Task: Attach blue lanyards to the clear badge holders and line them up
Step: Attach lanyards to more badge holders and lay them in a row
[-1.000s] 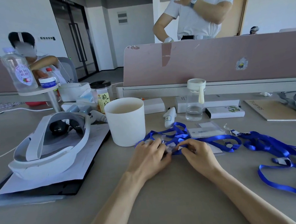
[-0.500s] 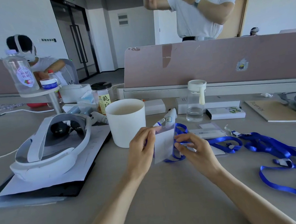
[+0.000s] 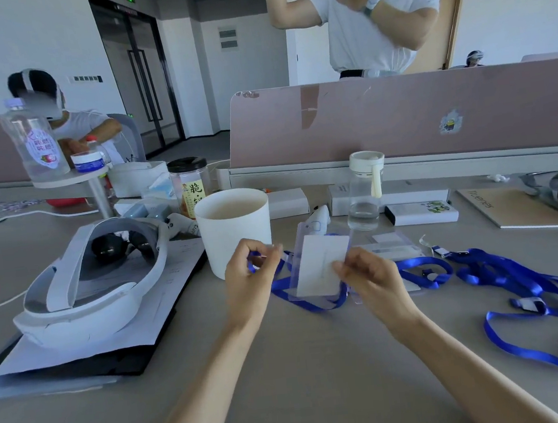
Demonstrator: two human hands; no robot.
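Note:
A clear badge holder (image 3: 320, 262) with a white card inside is held upright above the grey desk, pinched at its right edge by my right hand (image 3: 370, 277). My left hand (image 3: 248, 276) is just left of it, fingers curled around a blue lanyard (image 3: 280, 285) whose loop runs under the holder. More blue lanyards (image 3: 520, 289) lie tangled on the desk to the right. Several more clear badge holders (image 3: 391, 246) lie flat behind my right hand.
A white cup (image 3: 234, 226) stands just behind my left hand. A white headset (image 3: 95, 282) rests on papers at the left. A clear bottle (image 3: 366, 191), small boxes, a jar and a notebook (image 3: 511, 207) line the back, before a pink divider. A person stands beyond it.
My hands have lifted the badge holder from the desk. My left hand has let go of the holder and now grips the lanyard; my right hand took the holder's right edge.

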